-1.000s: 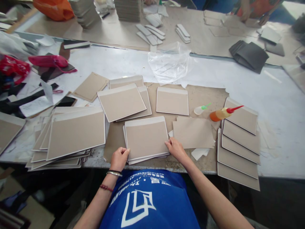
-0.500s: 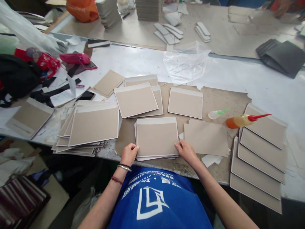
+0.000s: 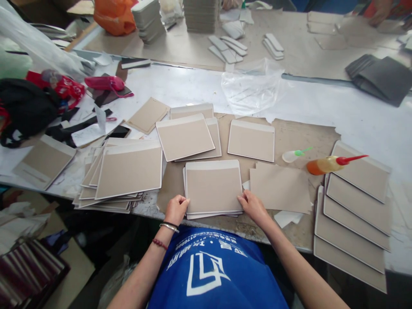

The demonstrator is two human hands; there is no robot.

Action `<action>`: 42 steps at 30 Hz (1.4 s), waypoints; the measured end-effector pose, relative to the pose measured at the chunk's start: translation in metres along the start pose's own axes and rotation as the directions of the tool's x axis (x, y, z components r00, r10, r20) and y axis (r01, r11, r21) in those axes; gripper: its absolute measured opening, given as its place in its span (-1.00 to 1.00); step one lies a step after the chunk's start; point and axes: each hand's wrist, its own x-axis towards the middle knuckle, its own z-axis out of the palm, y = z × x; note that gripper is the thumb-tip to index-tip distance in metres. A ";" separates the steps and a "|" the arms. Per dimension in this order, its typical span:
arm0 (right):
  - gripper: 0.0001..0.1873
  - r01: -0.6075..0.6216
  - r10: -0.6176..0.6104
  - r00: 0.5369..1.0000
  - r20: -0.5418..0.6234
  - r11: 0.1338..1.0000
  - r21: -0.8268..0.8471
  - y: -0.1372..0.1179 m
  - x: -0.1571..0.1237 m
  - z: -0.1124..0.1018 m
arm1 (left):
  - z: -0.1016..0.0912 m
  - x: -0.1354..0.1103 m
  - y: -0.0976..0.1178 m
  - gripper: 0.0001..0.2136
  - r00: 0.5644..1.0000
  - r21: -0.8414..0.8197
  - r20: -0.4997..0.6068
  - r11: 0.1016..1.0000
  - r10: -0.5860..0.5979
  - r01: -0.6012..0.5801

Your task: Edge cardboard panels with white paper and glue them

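Observation:
A beige rectangular panel (image 3: pixel 213 189) with pale edges and a lighter band along its far side lies on a small pile in front of me. My left hand (image 3: pixel 177 209) pinches its left edge near the front corner. At the opposite edge, my right hand (image 3: pixel 251 203) pinches the panel between thumb and fingers. The edges of similar panels show beneath it. Just right of my right hand is a plain beige sheet (image 3: pixel 280 187). To the left stands a stack of like panels (image 3: pixel 130 171), slightly fanned.
Beyond the pile lie a tilted panel (image 3: pixel 185 136) and a single one (image 3: pixel 251 140). A small green-tipped bottle (image 3: pixel 291 155) and a red-tipped glue bottle (image 3: pixel 325 165) lie at right, beside overlapping panels (image 3: pixel 357 219). Clear plastic (image 3: pixel 254 88) rests farther back. Another person's hand (image 3: pixel 381 13) shows top right.
The whole view has shifted slightly down and right. Both hands keep their places on the panel's two side edges, and the other things lie as before.

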 end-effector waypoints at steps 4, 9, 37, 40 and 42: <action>-0.86 -0.033 0.033 0.999 -0.006 0.999 -0.015 -0.002 -0.001 0.001 | 0.000 0.000 0.000 -0.79 1.000 0.013 0.014 1.000 -0.003 0.003; -0.89 -0.059 0.059 0.998 -0.003 0.998 -0.016 -0.005 -0.003 0.000 | -0.001 0.001 -0.001 -0.78 0.999 0.040 0.039 0.999 -0.004 0.003; -0.91 -0.088 0.091 0.995 0.035 0.993 -0.079 -0.008 0.000 0.002 | -0.001 0.003 0.000 -0.82 0.999 0.133 0.050 0.991 0.002 -0.009; -0.91 -0.092 0.096 0.994 0.046 0.992 -0.086 -0.007 0.002 0.000 | -0.001 0.004 0.000 -0.83 0.998 0.146 0.056 0.989 -0.001 -0.008; -0.91 -0.092 0.097 0.994 0.052 0.992 -0.088 -0.007 0.002 0.000 | -0.001 0.004 0.000 -0.83 0.998 0.150 0.059 0.989 0.000 -0.008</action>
